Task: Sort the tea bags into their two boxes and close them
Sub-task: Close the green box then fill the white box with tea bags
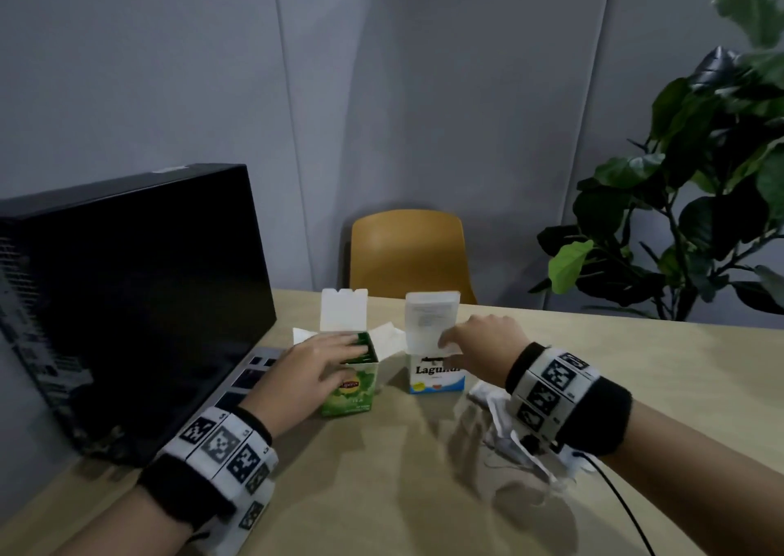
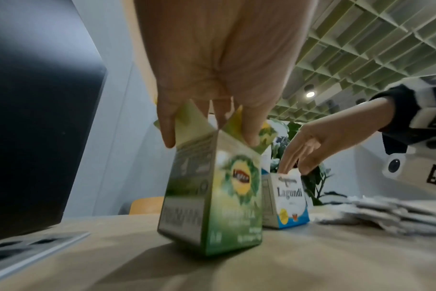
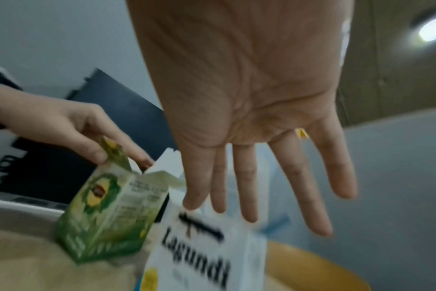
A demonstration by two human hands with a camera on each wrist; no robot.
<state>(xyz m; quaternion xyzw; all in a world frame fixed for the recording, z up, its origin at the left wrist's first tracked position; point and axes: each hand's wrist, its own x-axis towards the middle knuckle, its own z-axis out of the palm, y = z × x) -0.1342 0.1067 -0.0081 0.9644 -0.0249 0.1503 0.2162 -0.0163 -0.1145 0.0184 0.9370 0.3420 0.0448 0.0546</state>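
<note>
1. Head view, far left: a black computer case stands on the bench, just left of the left hand.
2. Left hand reaches over the open top of the green tea box; thumb and fingers pinch the upright side flaps, as the left wrist view shows. The box stands directly under this hand, its white lid raised behind the fingers.
3. Between the two hands, just right of the green box, stands the white and blue Lagundi box, also open, its lid upright.
4. Right hand hovers over the Lagundi box with fingers straight and spread, gripping nothing; the fingertips lie at the box's open top.
5. Under the right wrist, near the Lagundi box, a heap of white tea bags lies on the bench.
6. Beyond the hands stands a yellow chair; a leafy plant is far right.
</note>
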